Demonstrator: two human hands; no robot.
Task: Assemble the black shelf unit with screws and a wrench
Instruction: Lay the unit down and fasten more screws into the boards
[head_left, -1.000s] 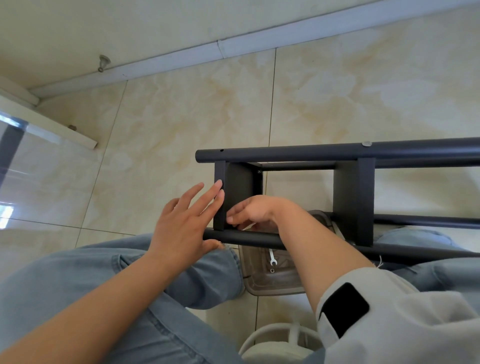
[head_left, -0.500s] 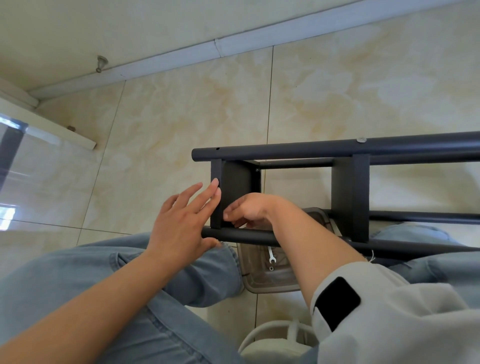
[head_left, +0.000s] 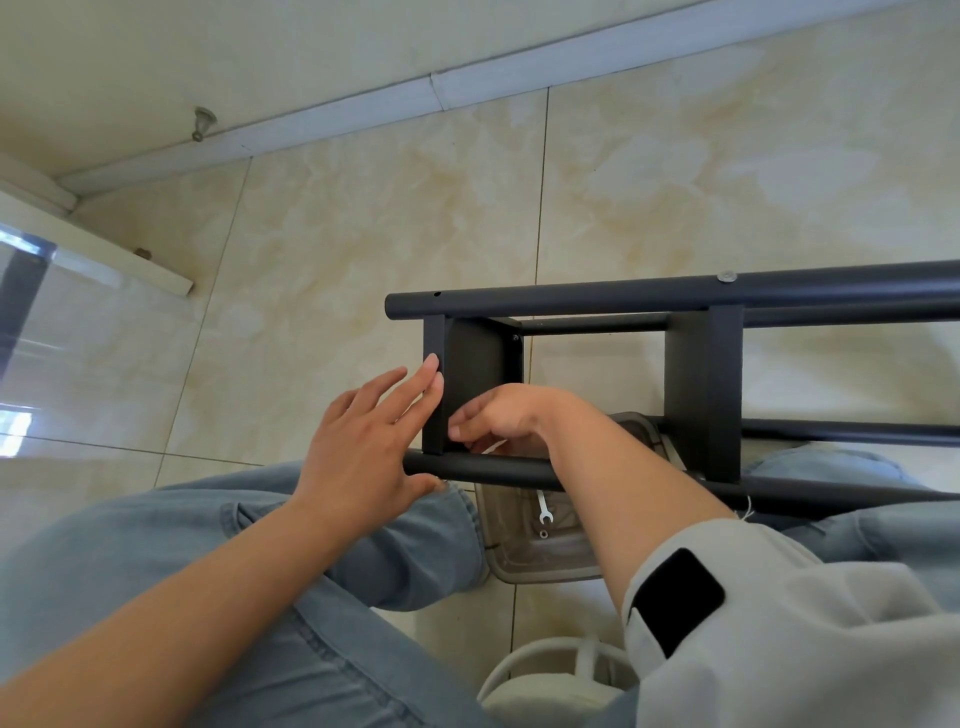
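Black metal shelf unit (head_left: 706, 384) lies on its side across the person's lap in pale blue jeans (head_left: 332, 551), long round tubes running out past the right edge of view, above the beige marble-pattern tiled floor (head_left: 363, 218). Left hand (head_left: 363, 441): grip apart, fingers straight, fingertips touching the outer edge of the shelf unit's end panel, thumb against the near tube. Right hand (head_left: 498, 415): just inside that end panel, above the near tube, fingers curled together in a pinch on something small; what it holds cannot be made out. Below the near tube, on the floor between the knees, a clear plastic tray (head_left: 519, 566) holds a small silver open-end wrench (head_left: 543, 506) and a small washer-like ring beside it. A silver screw head (head_left: 726, 277) sits on the far tube.
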